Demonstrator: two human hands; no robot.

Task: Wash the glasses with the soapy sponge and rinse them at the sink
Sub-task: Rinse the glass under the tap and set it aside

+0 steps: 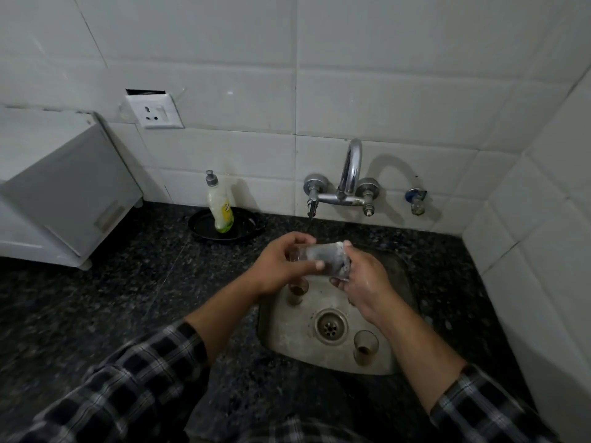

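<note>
Above sink (287, 345), left hand (277, 268), right hand (363, 279) around glass (319, 254).

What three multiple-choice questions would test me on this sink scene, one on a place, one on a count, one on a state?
1. Where does the bottle stand?
A. In the sink
B. In a black pan
C. On the white box

2. How many glasses stand in the sink?
A. None
B. Two
C. Five

3. How is the held glass placed?
A. Upright on the counter
B. On its side, between both hands
C. Upside down in the sink

Answers:
1 B: the bottle's base sits inside the pan.
2 B: one stands under the left hand, and one stands at the sink's near right.
3 B: the left hand grips one end and the right hand grips the other, above the sink.
</note>
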